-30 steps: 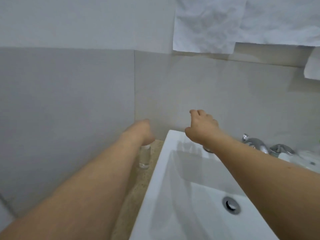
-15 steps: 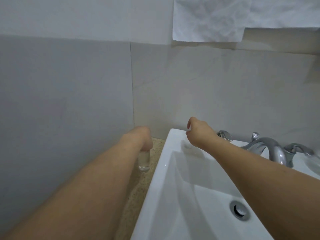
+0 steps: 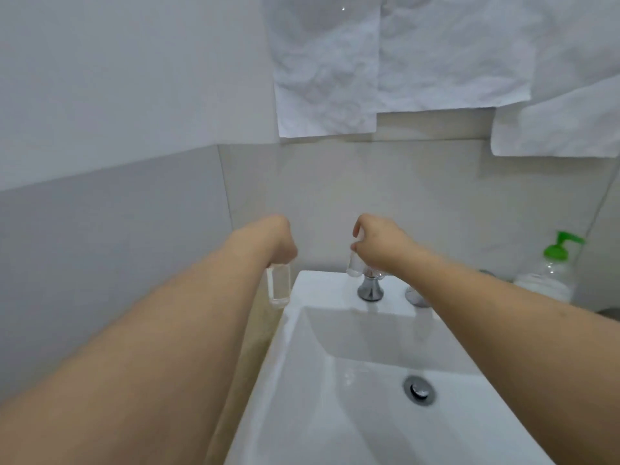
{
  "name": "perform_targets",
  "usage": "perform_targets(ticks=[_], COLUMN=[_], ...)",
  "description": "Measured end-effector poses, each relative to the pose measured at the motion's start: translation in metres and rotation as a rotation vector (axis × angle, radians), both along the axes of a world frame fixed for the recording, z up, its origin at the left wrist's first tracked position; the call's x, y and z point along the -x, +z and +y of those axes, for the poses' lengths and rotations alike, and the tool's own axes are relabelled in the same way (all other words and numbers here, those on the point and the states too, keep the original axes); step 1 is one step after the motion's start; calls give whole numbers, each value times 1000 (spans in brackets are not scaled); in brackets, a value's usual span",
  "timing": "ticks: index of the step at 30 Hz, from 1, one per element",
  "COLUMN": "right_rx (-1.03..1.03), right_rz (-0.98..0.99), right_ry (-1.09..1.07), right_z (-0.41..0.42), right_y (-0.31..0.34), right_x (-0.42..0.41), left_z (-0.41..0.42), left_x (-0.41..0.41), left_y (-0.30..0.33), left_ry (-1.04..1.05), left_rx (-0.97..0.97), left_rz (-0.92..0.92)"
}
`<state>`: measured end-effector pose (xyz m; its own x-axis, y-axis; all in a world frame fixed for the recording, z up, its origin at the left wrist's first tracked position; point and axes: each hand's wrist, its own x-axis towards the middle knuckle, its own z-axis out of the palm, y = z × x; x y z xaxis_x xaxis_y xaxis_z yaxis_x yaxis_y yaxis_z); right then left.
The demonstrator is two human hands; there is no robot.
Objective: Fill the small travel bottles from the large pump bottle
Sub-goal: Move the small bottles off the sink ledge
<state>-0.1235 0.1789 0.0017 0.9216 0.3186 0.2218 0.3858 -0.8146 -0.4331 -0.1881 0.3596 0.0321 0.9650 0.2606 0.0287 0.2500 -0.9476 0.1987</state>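
Both hands have lifted: left hand [image 3: 280,241] and right hand [image 3: 377,243] each grasp an upright bottle; the pump bottle [image 3: 550,270] stands far right, nearer the right hand.

Glossy white ceramic sink [image 3: 339,380], shiny chrome tap fittings [image 3: 370,290] and drain [image 3: 419,390], clear plastic bottles [image 3: 278,285], crumpled white paper [image 3: 327,67] upper right, matt grey wall tiles [image 3: 110,250].

A white sink [image 3: 335,380] fills the lower middle, its metal drain [image 3: 419,390] toward the right of the basin. Chrome tap fittings [image 3: 370,290] stand on the sink's back rim. A speckled beige counter [image 3: 255,333] runs along its left edge. Crumpled white paper sheets [image 3: 385,62] hang on the wall above grey tiles [image 3: 117,246].
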Motion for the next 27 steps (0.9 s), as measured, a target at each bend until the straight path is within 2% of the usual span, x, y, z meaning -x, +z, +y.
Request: perform_targets(ticks=[13, 27], right_rx=[-58, -94], right_rz=[-95, -65], right_ry=[-120, -319], right_z=[-154, -344], right_y=[53, 37], right_x=[50, 61], left_z=[-160, -348], left_x=[5, -17], left_y=[62, 50], left_ry=[-265, -497], left_rx=[28, 58], left_rz=[-80, -48])
